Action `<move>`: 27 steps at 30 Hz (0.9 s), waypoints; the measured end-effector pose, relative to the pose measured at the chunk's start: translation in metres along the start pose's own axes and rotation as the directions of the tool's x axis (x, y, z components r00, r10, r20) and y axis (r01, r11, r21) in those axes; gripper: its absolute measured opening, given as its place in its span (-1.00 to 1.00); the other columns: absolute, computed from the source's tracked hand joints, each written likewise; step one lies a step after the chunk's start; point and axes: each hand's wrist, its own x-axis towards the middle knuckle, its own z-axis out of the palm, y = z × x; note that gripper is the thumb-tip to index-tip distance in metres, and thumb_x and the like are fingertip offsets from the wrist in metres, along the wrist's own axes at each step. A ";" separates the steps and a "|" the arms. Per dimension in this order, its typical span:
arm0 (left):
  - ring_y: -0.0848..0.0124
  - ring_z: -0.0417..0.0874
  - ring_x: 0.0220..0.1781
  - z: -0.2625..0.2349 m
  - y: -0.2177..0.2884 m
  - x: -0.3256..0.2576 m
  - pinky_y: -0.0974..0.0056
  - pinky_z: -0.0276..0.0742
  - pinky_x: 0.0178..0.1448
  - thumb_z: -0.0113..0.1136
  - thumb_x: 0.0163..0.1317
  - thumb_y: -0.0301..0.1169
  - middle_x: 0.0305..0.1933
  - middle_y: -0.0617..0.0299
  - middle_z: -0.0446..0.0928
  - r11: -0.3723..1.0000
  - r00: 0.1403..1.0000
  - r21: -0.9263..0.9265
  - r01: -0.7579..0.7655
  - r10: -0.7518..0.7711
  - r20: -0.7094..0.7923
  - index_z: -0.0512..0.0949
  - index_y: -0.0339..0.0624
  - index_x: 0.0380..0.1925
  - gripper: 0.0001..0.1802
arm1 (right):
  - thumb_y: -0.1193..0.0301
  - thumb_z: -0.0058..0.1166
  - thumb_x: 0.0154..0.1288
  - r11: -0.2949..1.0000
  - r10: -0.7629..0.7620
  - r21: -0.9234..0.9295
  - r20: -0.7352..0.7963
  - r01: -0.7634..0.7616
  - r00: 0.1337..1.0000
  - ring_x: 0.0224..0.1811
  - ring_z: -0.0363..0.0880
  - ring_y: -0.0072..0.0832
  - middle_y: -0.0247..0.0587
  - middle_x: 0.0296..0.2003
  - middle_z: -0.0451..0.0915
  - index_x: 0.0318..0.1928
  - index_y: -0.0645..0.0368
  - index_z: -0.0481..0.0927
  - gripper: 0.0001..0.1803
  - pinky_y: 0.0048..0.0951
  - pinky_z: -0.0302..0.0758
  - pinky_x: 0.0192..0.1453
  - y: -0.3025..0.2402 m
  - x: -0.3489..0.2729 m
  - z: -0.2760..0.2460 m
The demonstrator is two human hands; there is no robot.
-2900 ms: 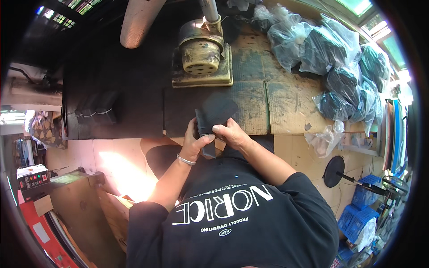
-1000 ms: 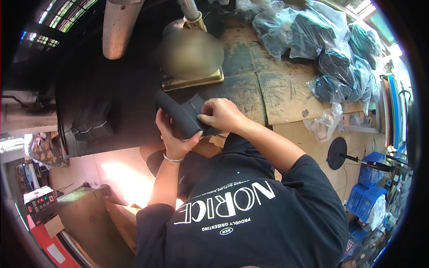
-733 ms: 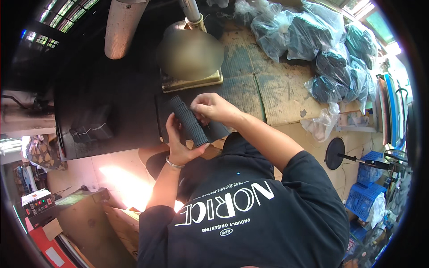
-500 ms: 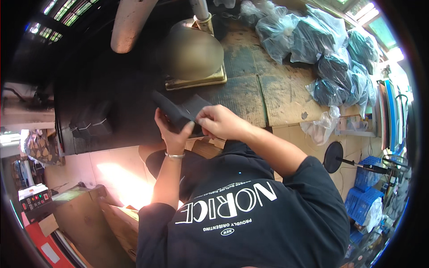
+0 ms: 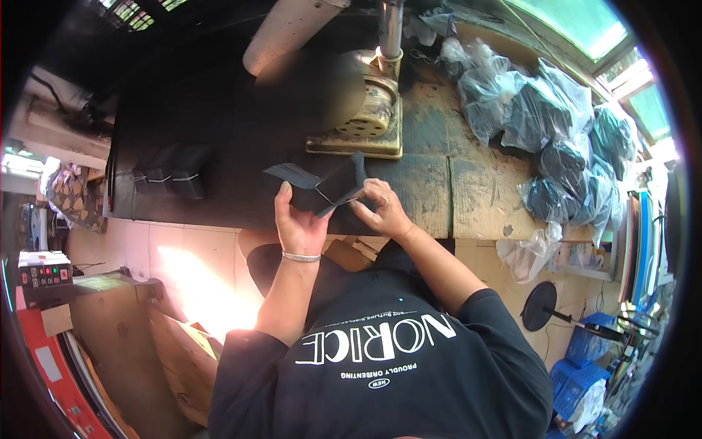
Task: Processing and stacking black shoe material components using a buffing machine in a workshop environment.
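Note:
My left hand (image 5: pixel 301 228) grips a stack of flat black pieces (image 5: pixel 340 181) from below, its thumb against the near left side. The pieces splay apart at the top, with one flap leaning left. A thin pale band (image 5: pixel 324 195) runs across the stack. My right hand (image 5: pixel 382 208) pinches at the stack's right edge, where the band seems to reach its fingertips. Further left on the dark bench top lie several black bundles (image 5: pixel 172 175), each crossed by a thin light band.
A worn cream metal machine base (image 5: pixel 355 143) stands just beyond my hands, partly blurred. Cardboard (image 5: pixel 420 175) covers the bench's right part, where clear plastic bags (image 5: pixel 545 110) of dark items pile up. A white tube (image 5: pixel 289 33) hangs overhead. Blue crates (image 5: pixel 578 388) stand at lower right.
The stack has turned and its pieces now fan open, with the pale band showing across it. My right hand has shifted to the stack's right edge. The whole view has swung slightly left.

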 end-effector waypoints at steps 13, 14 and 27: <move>0.29 0.54 0.08 -0.028 0.001 0.045 0.01 0.44 0.26 0.40 0.11 -0.10 -0.08 0.25 0.57 0.984 0.966 0.111 -0.140 0.161 -0.203 0.53 -0.07 -0.10 -0.56 | 0.82 -0.14 0.18 0.636 -0.127 0.752 0.324 -0.174 0.938 -0.18 0.76 -0.07 0.36 0.22 0.43 0.21 0.16 0.55 -0.40 -0.30 0.72 -0.08 -0.102 0.023 -0.047; 0.30 0.54 0.06 -0.022 0.000 0.043 0.01 0.43 0.26 0.42 0.09 -0.09 -0.08 0.26 0.56 0.986 0.968 0.076 -0.146 0.158 -0.197 0.53 -0.06 -0.10 -0.54 | 0.82 -0.08 0.17 0.735 -0.241 0.677 0.214 0.034 0.947 -0.16 0.76 -0.06 0.35 0.22 0.44 0.20 0.13 0.57 -0.41 -0.29 0.72 -0.06 -0.113 0.024 -0.045; 0.15 0.53 0.19 -0.033 0.004 0.040 -0.02 0.32 0.43 0.33 0.20 -0.27 0.07 0.04 0.54 0.958 0.967 -0.145 -0.249 0.240 -0.082 0.40 -0.17 0.17 -0.43 | 0.02 0.03 0.43 0.488 0.569 0.772 0.073 -0.408 0.819 0.60 -0.12 -0.21 -0.14 0.56 -0.10 0.53 0.18 -0.03 -0.12 0.09 0.05 0.50 -0.095 0.009 0.007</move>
